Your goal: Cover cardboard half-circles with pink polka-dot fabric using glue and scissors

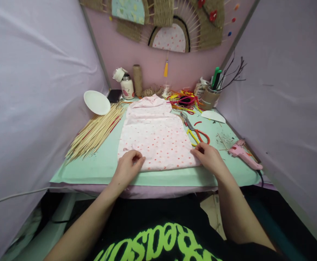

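Observation:
A pink cloth with small red dots (pixel 155 136) lies spread on the green table mat (pixel 104 166). My left hand (pixel 128 166) rests on the cloth's near edge, fingers curled and pinching the fabric. Its near right corner is pinched by my right hand (pixel 209 157). Red-and-yellow-handled scissors (pixel 195 130) lie just beyond my right hand, beside the cloth.
A bundle of thin wooden sticks (pixel 97 132) lies left of the cloth, a white paper plate (pixel 97 102) behind it. A pink glue gun (pixel 242 154) lies at the right. Twine spool (pixel 138 79), bottle (pixel 127 87), coloured cords (pixel 184 99) and a pen cup (pixel 210 96) line the back wall.

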Tool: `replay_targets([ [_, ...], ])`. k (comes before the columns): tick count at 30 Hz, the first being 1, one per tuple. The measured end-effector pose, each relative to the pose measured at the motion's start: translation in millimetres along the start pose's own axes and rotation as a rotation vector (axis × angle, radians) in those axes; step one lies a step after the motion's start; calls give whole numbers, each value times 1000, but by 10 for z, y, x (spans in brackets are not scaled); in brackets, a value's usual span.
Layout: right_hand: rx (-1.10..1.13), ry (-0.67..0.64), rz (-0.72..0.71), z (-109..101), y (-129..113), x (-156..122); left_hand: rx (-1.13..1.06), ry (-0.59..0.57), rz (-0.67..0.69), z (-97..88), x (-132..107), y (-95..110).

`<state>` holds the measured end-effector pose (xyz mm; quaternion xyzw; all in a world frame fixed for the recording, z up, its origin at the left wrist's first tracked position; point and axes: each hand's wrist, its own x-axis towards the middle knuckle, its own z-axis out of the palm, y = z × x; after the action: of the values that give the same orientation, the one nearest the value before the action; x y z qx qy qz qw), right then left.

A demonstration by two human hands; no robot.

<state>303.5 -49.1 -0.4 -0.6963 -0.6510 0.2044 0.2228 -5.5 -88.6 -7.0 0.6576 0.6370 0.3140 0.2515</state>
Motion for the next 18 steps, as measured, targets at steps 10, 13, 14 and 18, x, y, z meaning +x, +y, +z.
replay_targets([
  [10,421,30,-17,-185,-10,-225,-154,42,89,-170,-184,104],
  [13,452,-20,-22,-296,35,-400,-141,-35,143,-255,-307,121],
  [14,432,-49,-27,-328,54,-459,-130,-65,151,-272,-348,113],
  [18,248,-234,-95,-393,147,-623,-14,-193,124,-279,-505,60],
])
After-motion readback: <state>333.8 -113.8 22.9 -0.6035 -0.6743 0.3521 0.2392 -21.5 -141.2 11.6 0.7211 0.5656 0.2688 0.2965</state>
